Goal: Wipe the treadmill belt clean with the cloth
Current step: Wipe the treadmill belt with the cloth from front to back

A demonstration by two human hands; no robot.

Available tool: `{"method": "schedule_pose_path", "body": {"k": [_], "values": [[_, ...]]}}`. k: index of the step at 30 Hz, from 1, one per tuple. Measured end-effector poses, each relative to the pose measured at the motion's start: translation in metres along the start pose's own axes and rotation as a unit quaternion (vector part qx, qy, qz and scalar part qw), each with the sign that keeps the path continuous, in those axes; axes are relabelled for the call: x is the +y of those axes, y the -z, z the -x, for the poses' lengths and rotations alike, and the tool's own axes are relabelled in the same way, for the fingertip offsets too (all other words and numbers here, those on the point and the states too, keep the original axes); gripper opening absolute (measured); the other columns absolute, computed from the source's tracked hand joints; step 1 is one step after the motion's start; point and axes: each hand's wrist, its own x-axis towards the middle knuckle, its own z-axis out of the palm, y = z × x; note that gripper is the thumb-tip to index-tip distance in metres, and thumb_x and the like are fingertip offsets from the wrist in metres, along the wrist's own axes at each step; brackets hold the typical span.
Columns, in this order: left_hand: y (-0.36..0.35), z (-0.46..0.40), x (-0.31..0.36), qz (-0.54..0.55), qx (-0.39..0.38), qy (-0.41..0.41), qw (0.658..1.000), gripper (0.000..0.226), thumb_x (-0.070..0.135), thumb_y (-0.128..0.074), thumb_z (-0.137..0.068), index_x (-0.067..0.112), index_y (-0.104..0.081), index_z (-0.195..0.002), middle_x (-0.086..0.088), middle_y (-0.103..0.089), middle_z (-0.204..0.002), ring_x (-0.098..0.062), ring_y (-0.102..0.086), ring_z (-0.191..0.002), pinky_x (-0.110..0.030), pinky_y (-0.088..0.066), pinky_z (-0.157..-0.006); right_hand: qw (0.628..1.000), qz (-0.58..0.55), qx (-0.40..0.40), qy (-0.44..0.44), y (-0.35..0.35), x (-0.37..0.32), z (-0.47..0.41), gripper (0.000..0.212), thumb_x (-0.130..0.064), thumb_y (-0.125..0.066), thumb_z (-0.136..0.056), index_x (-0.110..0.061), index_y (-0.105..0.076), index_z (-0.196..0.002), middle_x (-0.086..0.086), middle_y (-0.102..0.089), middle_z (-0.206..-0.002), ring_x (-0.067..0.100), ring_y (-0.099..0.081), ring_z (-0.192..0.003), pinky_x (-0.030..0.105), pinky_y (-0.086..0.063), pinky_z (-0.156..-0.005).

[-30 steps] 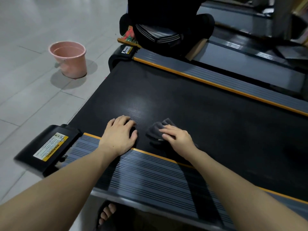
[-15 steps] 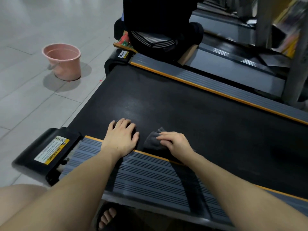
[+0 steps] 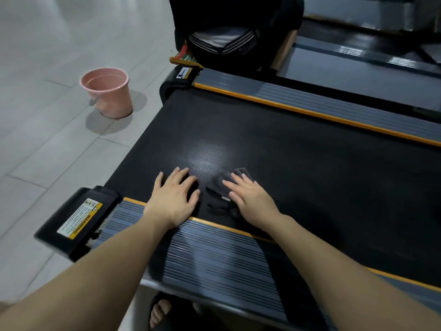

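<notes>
The black treadmill belt [image 3: 298,168] runs across the view between two grey side rails with orange edges. A small dark grey cloth [image 3: 223,183] lies on the belt near the near rail. My right hand [image 3: 250,199] presses flat on the cloth with straight fingers, covering its right part. My left hand [image 3: 175,199] rests flat on the belt just left of the cloth, fingers spread, its heel at the orange edge. A pale shiny patch shows on the belt just beyond both hands.
A pink bucket [image 3: 107,93] stands on the grey tiled floor to the left. A person in dark clothes [image 3: 229,37] sits at the far rail. The near rail [image 3: 214,254] ends in a black cap with a warning label [image 3: 80,218]. A sandalled foot [image 3: 160,309] shows below.
Both hands stay close together on the belt. My right hand's fingers have straightened and slid a little further over the cloth. The camera has shifted slightly.
</notes>
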Motion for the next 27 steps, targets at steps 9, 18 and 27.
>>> {"method": "schedule_pose_path", "body": {"k": [9, 18, 27], "values": [[0.003, -0.001, 0.002, 0.005, 0.001, 0.014, 1.000, 0.049, 0.054, -0.027, -0.101, 0.037, -0.045, -0.144, 0.006, -0.029, -0.165, -0.015, -0.010, -0.156, -0.051, -0.004, -0.126, 0.999, 0.009, 0.051, 0.010, -0.013, 0.001, -0.004, 0.042, -0.034, -0.036, -0.106, -0.041, -0.039, -0.146, -0.016, -0.024, -0.161, 0.011, -0.011, -0.151, 0.040, -0.012, -0.124], [-0.001, -0.005, -0.005, 0.035, -0.035, -0.013, 0.999, 0.051, 0.054, -0.034, -0.101, 0.037, -0.039, -0.149, 0.010, -0.024, -0.166, -0.015, -0.005, -0.157, -0.052, -0.008, -0.125, 0.991, 0.031, 0.133, -0.008, -0.020, -0.004, -0.027, 0.038, -0.029, -0.044, -0.101, -0.039, -0.054, -0.136, -0.015, -0.040, -0.154, 0.012, -0.027, -0.148, 0.037, -0.024, -0.120], [0.015, -0.086, -0.023, 0.040, -0.018, -0.008, 0.999, 0.046, 0.038, -0.037, -0.105, 0.032, -0.040, -0.150, 0.004, -0.028, -0.165, -0.022, -0.011, -0.156, -0.046, -0.011, -0.126, 0.983, 0.007, 0.167, -0.082, -0.018, -0.015, -0.106, 0.038, -0.028, -0.046, -0.100, -0.038, -0.056, -0.136, -0.011, -0.041, -0.154, 0.015, -0.028, -0.147, 0.040, -0.026, -0.120]]}}
